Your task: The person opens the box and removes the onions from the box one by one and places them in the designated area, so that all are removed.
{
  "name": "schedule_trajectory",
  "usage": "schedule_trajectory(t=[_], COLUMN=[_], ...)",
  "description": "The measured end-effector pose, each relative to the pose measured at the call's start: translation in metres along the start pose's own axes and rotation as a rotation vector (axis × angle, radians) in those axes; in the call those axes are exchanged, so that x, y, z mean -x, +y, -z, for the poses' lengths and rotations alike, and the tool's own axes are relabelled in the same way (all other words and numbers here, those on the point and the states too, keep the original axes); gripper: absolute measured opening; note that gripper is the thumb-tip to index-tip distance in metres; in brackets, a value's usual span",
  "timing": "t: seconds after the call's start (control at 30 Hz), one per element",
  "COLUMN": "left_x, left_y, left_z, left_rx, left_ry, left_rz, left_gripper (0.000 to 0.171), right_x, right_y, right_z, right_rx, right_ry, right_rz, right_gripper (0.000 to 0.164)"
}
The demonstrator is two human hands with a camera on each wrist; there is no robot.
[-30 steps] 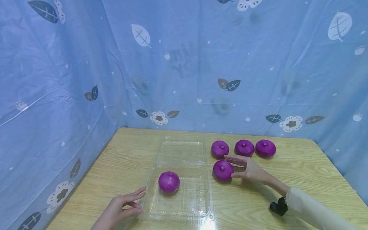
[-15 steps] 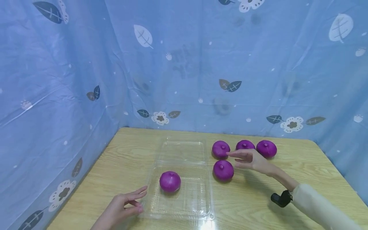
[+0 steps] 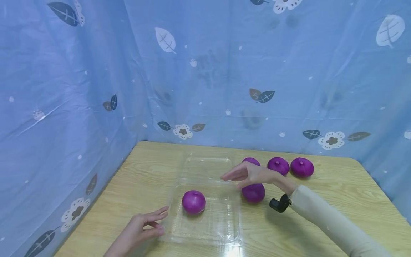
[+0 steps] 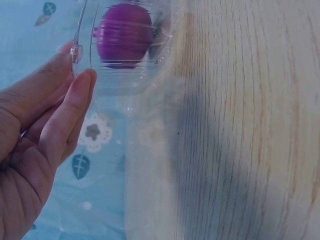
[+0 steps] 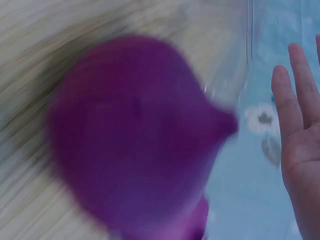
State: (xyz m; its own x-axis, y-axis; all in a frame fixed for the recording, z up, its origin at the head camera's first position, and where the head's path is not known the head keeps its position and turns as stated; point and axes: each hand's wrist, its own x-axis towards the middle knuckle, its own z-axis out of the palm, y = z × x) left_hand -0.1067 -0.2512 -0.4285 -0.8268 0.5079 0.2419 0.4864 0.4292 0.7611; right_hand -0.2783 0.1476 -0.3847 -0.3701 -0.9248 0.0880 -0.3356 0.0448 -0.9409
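Note:
At the left edge of a clear plastic box (image 3: 221, 232), my left hand (image 3: 139, 228) pinches the rim, with thumb and fingers on either side of it in the left wrist view. One purple onion (image 3: 194, 202) sits inside the box, toward its left. My right hand (image 3: 252, 174) hovers above the box's right edge, fingers extended and holding nothing. It partly covers a nearer purple onion (image 3: 254, 194) and a farther onion (image 3: 251, 160) on the table. In the right wrist view the large, blurred onion (image 5: 130, 135) lies beside the open palm.
Two more purple onions, a middle onion (image 3: 278, 165) and a right onion (image 3: 302, 167), stand at the back right of the wooden table (image 3: 346, 200). The box's lid (image 3: 207, 166) lies opened behind its base. A blue patterned curtain (image 3: 205, 71) hangs at the back and sides.
My right hand has let go of the nearer onion, lifted and moved left toward the box. That onion stays on the table. My left hand keeps its place at the box.

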Motion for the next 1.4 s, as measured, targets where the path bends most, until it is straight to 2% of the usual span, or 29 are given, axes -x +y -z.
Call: schedule_trajectory(t=[0.17,0.4,0.53,0.63,0.87,1.0,1.1,1.27,1.4], left_x=[-0.001,0.000,-0.002,-0.002,-0.002,-0.001,-0.001,-0.002,-0.003], left_y=[0.001,0.010,0.012,0.012,0.008,0.006,0.006,0.007,0.008], left_z=[-0.003,0.001,0.001,0.001,0.001,0.000,0.000,0.000,0.001], left_rx=[0.022,0.033,0.030,0.016,0.003,-0.002,-0.009,-0.014,-0.002], left_ry=[-0.006,-0.021,-0.030,-0.031,-0.025,-0.020,-0.009,0.002,-0.003], left_rz=[-0.011,0.082,0.093,0.087,0.040,0.020,0.016,0.004,0.017], left_gripper=[0.047,0.048,0.046,0.045,0.048,0.048,0.047,0.047,0.048], right_x=[-0.036,-0.091,-0.112,-0.123,-0.132,-0.127,-0.122,-0.113,-0.107], right_y=[0.001,-0.007,-0.011,-0.013,-0.009,-0.007,-0.006,-0.002,0.000], right_z=[-0.010,-0.025,-0.032,-0.036,-0.041,-0.042,-0.044,-0.051,-0.056], right_rx=[-0.014,-0.043,-0.067,-0.048,0.017,0.024,0.049,0.125,0.134], right_ry=[-0.147,-0.310,-0.352,-0.352,-0.353,-0.345,-0.374,-0.453,-0.476], right_rz=[-0.024,-0.042,-0.056,-0.080,-0.192,-0.187,-0.173,-0.244,-0.283], right_gripper=[0.046,0.045,0.047,0.050,0.046,0.044,0.041,0.039,0.041])
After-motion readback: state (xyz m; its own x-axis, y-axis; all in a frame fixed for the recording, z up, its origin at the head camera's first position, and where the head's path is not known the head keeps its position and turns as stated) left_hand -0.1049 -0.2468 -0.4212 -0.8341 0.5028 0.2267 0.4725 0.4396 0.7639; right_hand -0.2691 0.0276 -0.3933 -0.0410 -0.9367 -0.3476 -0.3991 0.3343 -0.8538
